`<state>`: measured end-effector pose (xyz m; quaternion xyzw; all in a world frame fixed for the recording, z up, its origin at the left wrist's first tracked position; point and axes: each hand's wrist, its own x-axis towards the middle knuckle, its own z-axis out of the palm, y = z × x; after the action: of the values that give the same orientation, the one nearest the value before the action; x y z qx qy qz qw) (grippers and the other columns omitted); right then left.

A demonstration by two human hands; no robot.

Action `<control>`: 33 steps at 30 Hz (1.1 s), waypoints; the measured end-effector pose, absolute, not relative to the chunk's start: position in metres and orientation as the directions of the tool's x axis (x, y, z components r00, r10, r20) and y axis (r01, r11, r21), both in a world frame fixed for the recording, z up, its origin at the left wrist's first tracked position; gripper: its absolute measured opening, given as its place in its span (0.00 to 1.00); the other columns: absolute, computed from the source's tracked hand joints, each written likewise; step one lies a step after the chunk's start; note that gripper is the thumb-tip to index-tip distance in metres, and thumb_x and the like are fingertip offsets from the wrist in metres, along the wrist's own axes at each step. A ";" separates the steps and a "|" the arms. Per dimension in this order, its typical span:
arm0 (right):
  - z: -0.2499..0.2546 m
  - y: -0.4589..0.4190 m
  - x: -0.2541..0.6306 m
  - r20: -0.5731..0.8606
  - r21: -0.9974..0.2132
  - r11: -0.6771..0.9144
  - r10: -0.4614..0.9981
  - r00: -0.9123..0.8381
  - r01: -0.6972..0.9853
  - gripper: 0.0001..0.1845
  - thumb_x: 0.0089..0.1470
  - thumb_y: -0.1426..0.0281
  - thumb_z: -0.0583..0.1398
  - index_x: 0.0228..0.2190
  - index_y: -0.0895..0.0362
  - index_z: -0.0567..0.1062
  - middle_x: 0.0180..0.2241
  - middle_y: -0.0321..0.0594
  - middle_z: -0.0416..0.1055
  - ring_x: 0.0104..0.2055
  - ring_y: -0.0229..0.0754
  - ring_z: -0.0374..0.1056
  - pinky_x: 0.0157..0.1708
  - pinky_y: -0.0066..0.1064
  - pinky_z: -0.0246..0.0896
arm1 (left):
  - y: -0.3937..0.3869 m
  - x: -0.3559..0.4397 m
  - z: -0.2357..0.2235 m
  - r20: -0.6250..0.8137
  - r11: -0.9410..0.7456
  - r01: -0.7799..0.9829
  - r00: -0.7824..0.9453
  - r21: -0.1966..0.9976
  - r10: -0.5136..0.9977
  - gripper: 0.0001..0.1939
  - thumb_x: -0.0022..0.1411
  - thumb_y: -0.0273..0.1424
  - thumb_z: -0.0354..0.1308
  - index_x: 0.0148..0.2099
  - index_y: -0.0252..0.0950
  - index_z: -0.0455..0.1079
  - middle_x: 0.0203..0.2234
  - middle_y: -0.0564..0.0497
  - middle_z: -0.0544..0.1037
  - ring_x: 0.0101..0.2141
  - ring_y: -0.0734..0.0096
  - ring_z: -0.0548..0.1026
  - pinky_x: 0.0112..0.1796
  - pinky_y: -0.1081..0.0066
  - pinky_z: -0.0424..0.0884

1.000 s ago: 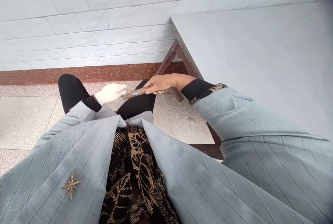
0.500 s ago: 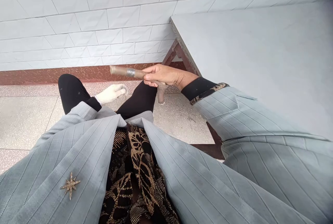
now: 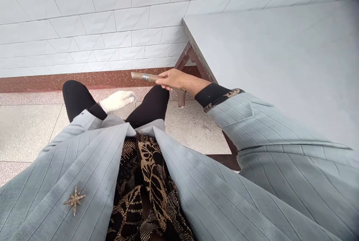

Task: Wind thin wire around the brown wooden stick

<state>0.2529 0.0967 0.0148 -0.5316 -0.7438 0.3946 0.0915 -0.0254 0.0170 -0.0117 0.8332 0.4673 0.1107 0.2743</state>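
Note:
My right hand [image 3: 171, 79], bare, is closed around a brown wooden stick [image 3: 137, 76] bound with a band of silvery wire. The stick points left over the gap between my knees. Below that hand a stubby brown piece [image 3: 181, 99] hangs down and looks joined to the stick; the joint is hidden by my fingers. In a white knit glove, my left hand [image 3: 117, 101] hovers between my thighs with its fingers curled together. Something small and greyish shows at its fingertips, too small to name. The two hands are apart.
To the right stands a table with a pale grey top [image 3: 266, 54] and reddish-brown legs [image 3: 193, 56]. A white tiled wall [image 3: 109, 20] with a red-brown skirting [image 3: 36, 83] runs ahead. My black-trousered knees [image 3: 77, 97] stand over a speckled tile floor [image 3: 28, 125].
The wooden stick has swung slightly, its wire-bound end moving right and a little down, and the stubby piece has shifted right and up. My left hand has barely moved.

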 end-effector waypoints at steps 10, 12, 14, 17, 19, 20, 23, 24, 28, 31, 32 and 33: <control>0.017 0.093 0.259 -0.503 -0.577 0.243 0.647 -0.574 0.780 0.21 0.61 0.55 0.66 0.48 0.56 0.82 0.25 0.38 0.70 0.25 0.37 0.62 0.29 0.32 0.58 | 0.008 -0.024 0.000 -0.026 -0.278 0.471 0.542 0.838 0.840 0.13 0.71 0.36 0.51 0.39 0.34 0.72 0.24 0.54 0.70 0.23 0.78 0.62 0.29 0.73 0.61; 0.020 0.090 0.259 -0.551 -0.586 0.277 0.552 -0.625 0.761 0.22 0.60 0.55 0.67 0.48 0.57 0.82 0.23 0.35 0.68 0.25 0.36 0.61 0.29 0.31 0.58 | 0.008 -0.024 0.000 -0.009 -0.242 0.390 0.542 0.889 0.840 0.12 0.71 0.36 0.53 0.38 0.34 0.71 0.23 0.54 0.69 0.23 0.79 0.61 0.28 0.73 0.61; 0.023 0.087 0.259 -0.591 -0.596 0.307 0.458 -0.664 0.742 0.23 0.60 0.54 0.67 0.48 0.58 0.82 0.22 0.33 0.66 0.24 0.35 0.59 0.29 0.30 0.57 | 0.009 -0.023 -0.001 -0.007 -0.211 0.342 0.540 0.916 0.841 0.12 0.70 0.37 0.55 0.37 0.34 0.70 0.23 0.54 0.70 0.23 0.79 0.61 0.27 0.74 0.60; 0.026 0.085 0.258 -0.626 -0.603 0.324 0.373 -0.685 0.729 0.25 0.59 0.52 0.67 0.50 0.57 0.82 0.21 0.30 0.65 0.24 0.34 0.58 0.30 0.29 0.57 | 0.011 -0.024 -0.003 -0.011 -0.184 0.309 0.537 0.933 0.843 0.14 0.70 0.40 0.57 0.36 0.34 0.70 0.23 0.53 0.70 0.23 0.79 0.61 0.25 0.74 0.59; 0.028 0.083 0.257 -0.631 -0.617 0.315 0.350 -0.692 0.722 0.25 0.58 0.52 0.68 0.49 0.56 0.82 0.22 0.30 0.65 0.25 0.34 0.59 0.31 0.30 0.57 | 0.014 -0.027 -0.006 -0.016 -0.173 0.313 0.520 0.934 0.854 0.17 0.71 0.43 0.57 0.36 0.35 0.70 0.22 0.54 0.69 0.22 0.79 0.62 0.24 0.75 0.58; 0.030 0.081 0.256 -0.630 -0.626 0.307 0.343 -0.697 0.717 0.25 0.58 0.52 0.68 0.49 0.56 0.82 0.22 0.31 0.65 0.25 0.34 0.59 0.31 0.30 0.58 | 0.015 -0.028 -0.008 -0.021 -0.168 0.324 0.506 0.931 0.862 0.18 0.71 0.45 0.57 0.36 0.35 0.70 0.21 0.54 0.68 0.22 0.78 0.61 0.24 0.75 0.58; 0.037 0.077 0.256 -0.608 -0.650 0.303 0.341 -0.717 0.696 0.24 0.58 0.52 0.68 0.48 0.56 0.82 0.23 0.31 0.65 0.25 0.35 0.60 0.33 0.31 0.59 | 0.019 -0.032 -0.014 -0.021 -0.171 0.357 0.474 0.918 0.880 0.21 0.73 0.48 0.56 0.36 0.35 0.70 0.19 0.56 0.64 0.20 0.78 0.60 0.23 0.75 0.57; 0.040 0.076 0.256 -0.597 -0.651 0.311 0.354 -0.720 0.692 0.24 0.58 0.51 0.68 0.47 0.56 0.82 0.23 0.32 0.66 0.26 0.35 0.61 0.33 0.31 0.60 | 0.021 -0.033 -0.016 -0.017 -0.177 0.362 0.474 0.915 0.880 0.22 0.73 0.49 0.55 0.36 0.35 0.70 0.19 0.56 0.64 0.20 0.78 0.60 0.23 0.75 0.57; 0.048 0.072 0.258 -0.523 -0.664 0.329 0.437 -0.732 0.671 0.24 0.58 0.51 0.68 0.48 0.54 0.82 0.25 0.34 0.70 0.27 0.36 0.64 0.34 0.31 0.61 | 0.023 -0.033 -0.023 -0.011 -0.191 0.372 0.477 0.908 0.879 0.22 0.71 0.49 0.57 0.37 0.35 0.71 0.20 0.55 0.67 0.22 0.78 0.62 0.25 0.73 0.60; 0.048 0.071 0.257 -0.431 -0.732 0.300 0.492 -0.756 0.612 0.22 0.60 0.52 0.67 0.48 0.54 0.82 0.24 0.33 0.68 0.26 0.36 0.62 0.33 0.31 0.61 | 0.021 -0.029 -0.027 -0.013 -0.176 0.373 0.451 0.911 0.892 0.19 0.69 0.47 0.59 0.38 0.34 0.71 0.23 0.54 0.70 0.23 0.78 0.63 0.26 0.73 0.60; 0.047 0.071 0.256 -0.392 -0.757 0.290 0.515 -0.762 0.585 0.21 0.61 0.53 0.66 0.48 0.54 0.81 0.24 0.33 0.68 0.26 0.35 0.62 0.32 0.31 0.60 | 0.020 -0.028 -0.028 -0.020 -0.167 0.366 0.455 0.915 0.890 0.18 0.69 0.46 0.58 0.38 0.34 0.71 0.23 0.54 0.70 0.23 0.78 0.62 0.26 0.73 0.60; 0.046 0.070 0.255 -0.353 -0.778 0.283 0.542 -0.763 0.561 0.20 0.63 0.54 0.65 0.47 0.55 0.81 0.24 0.33 0.67 0.26 0.35 0.61 0.32 0.30 0.60 | 0.018 -0.026 -0.028 -0.031 -0.158 0.363 0.464 0.918 0.885 0.17 0.70 0.45 0.57 0.38 0.35 0.70 0.23 0.54 0.70 0.22 0.78 0.61 0.26 0.73 0.59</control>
<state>0.2553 0.0699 0.0461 -0.3443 -0.8008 0.4900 -0.0095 -0.0261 0.0177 -0.0285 0.7099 0.4396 0.2737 0.4774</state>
